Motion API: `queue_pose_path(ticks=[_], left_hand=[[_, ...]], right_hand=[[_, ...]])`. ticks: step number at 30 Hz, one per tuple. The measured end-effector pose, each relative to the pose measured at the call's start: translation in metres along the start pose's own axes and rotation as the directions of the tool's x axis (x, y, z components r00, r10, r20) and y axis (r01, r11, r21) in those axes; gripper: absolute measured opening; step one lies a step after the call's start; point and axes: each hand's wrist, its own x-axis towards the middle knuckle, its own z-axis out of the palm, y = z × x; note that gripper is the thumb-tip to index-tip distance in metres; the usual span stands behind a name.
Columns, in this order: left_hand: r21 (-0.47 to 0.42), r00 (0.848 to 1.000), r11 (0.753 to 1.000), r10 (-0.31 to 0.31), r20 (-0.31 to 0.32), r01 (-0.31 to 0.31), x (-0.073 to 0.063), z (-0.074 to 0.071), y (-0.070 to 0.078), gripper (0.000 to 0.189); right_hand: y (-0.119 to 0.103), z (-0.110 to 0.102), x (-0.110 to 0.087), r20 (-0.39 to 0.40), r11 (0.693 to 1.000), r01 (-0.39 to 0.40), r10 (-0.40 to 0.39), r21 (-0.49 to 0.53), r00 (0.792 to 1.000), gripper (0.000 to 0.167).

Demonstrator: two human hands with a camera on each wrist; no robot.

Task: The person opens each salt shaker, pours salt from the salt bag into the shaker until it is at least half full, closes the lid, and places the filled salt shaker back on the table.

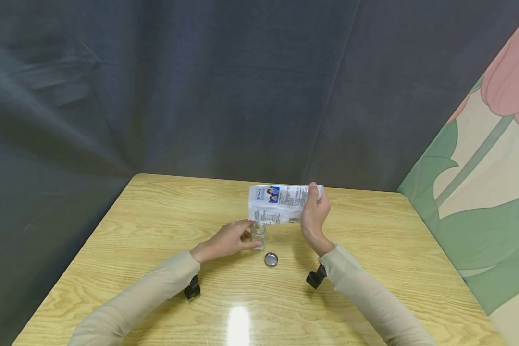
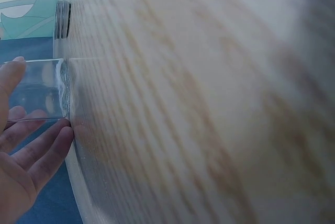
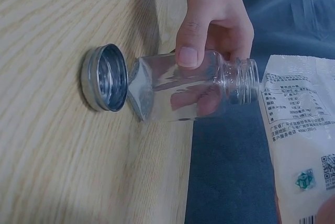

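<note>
The glass jar (image 3: 162, 81) is stood upright on the wooden table (image 1: 168, 206), its body gripped by the left hand (image 1: 229, 239), thumb on one side and fingers round the other — presumably so that sliding or tipping is prevented. Just above the jar's mouth, the left part of a white printed packet (image 1: 281, 204) is held; whether the two touch cannot be told. The packet's other end, to the right of the jar, is pinched between thumb and fingers by the right hand (image 1: 315, 211), which leaves the part over the jar unobstructed. A metal lid (image 1: 271, 259) is laid hollow side up, near the jar on the person's side — so the mouth is left uncovered. A whitish layer (image 3: 140, 85) is seen at the jar's base.
</note>
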Motion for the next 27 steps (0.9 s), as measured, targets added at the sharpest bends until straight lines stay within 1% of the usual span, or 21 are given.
queue_pose_path(ticks=[1,8,15,17,23,27], left_hand=[[-0.006,1.000,1.000,0.002,0.000,-0.002,0.000,0.000,0.000,0.049],[-0.009,1.000,1.000,0.008,-0.005,-0.008,0.000,0.001,-0.001,0.047],[-0.014,1.000,1.000,0.012,-0.004,-0.012,0.000,0.001,0.001,0.053],[-0.022,1.000,1.000,0.012,-0.002,-0.012,0.000,0.000,0.001,0.052],[-0.050,1.000,0.999,-0.001,0.008,0.001,0.000,0.000,0.002,0.042],[-0.043,1.000,0.999,0.001,0.006,0.000,0.000,0.000,0.002,0.045]], right_hand=[[-0.002,0.000,0.000,0.001,1.000,0.000,0.000,0.002,1.000,0.028],[-0.038,0.001,-0.014,0.006,1.000,0.008,-0.008,-0.002,1.000,0.029],[-0.041,0.000,-0.014,0.008,1.000,-0.009,0.009,-0.007,1.000,0.029],[-0.040,0.000,-0.014,0.006,1.000,-0.013,0.013,-0.004,1.000,0.029],[-0.038,0.000,-0.013,0.002,1.000,0.014,-0.014,-0.002,1.000,0.028],[-0.037,0.001,-0.013,0.002,1.000,0.029,-0.029,0.000,1.000,0.028]])
